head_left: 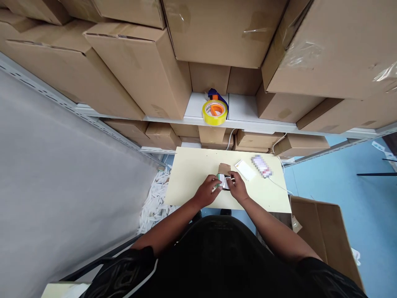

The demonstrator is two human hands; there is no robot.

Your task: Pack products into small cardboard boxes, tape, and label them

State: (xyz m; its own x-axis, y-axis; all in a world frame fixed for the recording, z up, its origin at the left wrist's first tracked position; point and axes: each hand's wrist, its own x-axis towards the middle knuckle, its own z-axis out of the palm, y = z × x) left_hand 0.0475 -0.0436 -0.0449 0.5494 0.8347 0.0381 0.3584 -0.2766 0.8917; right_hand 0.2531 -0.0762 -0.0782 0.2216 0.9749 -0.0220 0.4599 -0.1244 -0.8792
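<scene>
A small open cardboard box [224,169] sits near the middle of the pale yellow table, its brown flap raised on the far side. Inside it, or on top, a white item with a green edge [221,179] shows; its kind I cannot make out. My left hand [207,192] pinches at the left side of this box, thumb and fingers bent around it. From the right, my right hand [238,188] closes its thumb and fingers on the other side. Both hands hide much of the box and its contents.
To the right on the table [189,174] lie a white card or pad [245,169] and a blurred-out phone-like device [262,165] with a cable. A tape dispenser [215,111] stands on the shelf above, among cardboard boxes [139,66]. A large open carton [322,227] stands at right.
</scene>
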